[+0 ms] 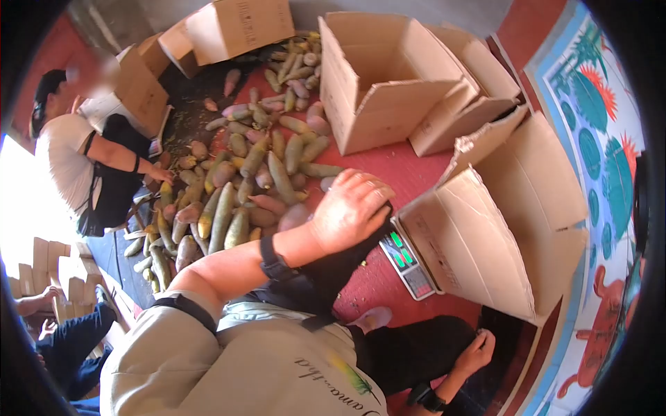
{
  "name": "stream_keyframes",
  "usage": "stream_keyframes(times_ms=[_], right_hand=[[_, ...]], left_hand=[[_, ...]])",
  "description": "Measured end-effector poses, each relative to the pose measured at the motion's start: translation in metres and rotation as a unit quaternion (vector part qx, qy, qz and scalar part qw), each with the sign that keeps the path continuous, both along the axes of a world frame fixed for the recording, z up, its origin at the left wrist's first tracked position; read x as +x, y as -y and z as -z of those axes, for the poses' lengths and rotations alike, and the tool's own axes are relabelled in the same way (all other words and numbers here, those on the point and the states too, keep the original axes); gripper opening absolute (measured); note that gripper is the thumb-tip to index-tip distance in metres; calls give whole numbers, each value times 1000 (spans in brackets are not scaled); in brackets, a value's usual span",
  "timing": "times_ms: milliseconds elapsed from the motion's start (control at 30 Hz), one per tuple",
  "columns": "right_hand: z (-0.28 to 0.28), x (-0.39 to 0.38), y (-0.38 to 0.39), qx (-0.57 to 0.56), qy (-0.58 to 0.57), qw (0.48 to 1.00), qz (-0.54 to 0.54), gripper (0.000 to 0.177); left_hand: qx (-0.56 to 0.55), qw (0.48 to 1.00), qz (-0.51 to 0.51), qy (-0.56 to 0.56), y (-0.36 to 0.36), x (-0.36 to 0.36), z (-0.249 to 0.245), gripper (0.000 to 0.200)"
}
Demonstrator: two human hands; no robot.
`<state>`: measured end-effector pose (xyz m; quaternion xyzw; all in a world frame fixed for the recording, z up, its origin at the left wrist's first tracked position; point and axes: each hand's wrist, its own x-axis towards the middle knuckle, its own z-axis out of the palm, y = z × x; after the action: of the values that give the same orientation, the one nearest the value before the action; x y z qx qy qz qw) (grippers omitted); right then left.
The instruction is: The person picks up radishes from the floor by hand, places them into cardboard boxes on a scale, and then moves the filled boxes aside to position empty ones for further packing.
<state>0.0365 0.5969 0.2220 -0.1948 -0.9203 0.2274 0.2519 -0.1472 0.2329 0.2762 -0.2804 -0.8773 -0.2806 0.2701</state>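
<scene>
Left hand (pixel 350 208): palm down, fingers loosely spread and slightly bent, nothing in its grasp. It rests over a black-clad knee (pixel 333 267) at the near edge of the sweet potatoes (pixel 243 187). A pinkish root (pixel 294 215) lies just beside the wrist. Dark band on that wrist.

Right hand (pixel 476 351): low against the dark trouser leg, fingers curled. Cannot tell whether it holds anything. Watch (pixel 424 397) on the wrist.

Sweet potatoes are heaped on the red floor (pixel 399 170), yellow-green and purple mixed, running from the knee up to the far cartons.

Scale (pixel 408 264) just right of the left hand, with green keys, display unreadable. An open carton (pixel 485 243) sits on it. A second open carton (pixel 381 83) stands beyond.

Shirt (pixel 277 367) shows partial lettering, "amantha". Carton print is too faint to read.

Another person (pixel 69 152), in a white top, reaches into the pile's far side.
</scene>
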Motion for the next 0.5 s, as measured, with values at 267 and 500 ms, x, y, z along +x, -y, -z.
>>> stream_keyframes(times_ms=[267,500], right_hand=[[-6,-2,7,2,-13,1000,-6,12],[-7,-2,7,19,-19,1000,-7,13]], left_hand=[[-14,1000,-2,0,2,-1,0,30],[-20,1000,-9,1,2,0,-2,29]])
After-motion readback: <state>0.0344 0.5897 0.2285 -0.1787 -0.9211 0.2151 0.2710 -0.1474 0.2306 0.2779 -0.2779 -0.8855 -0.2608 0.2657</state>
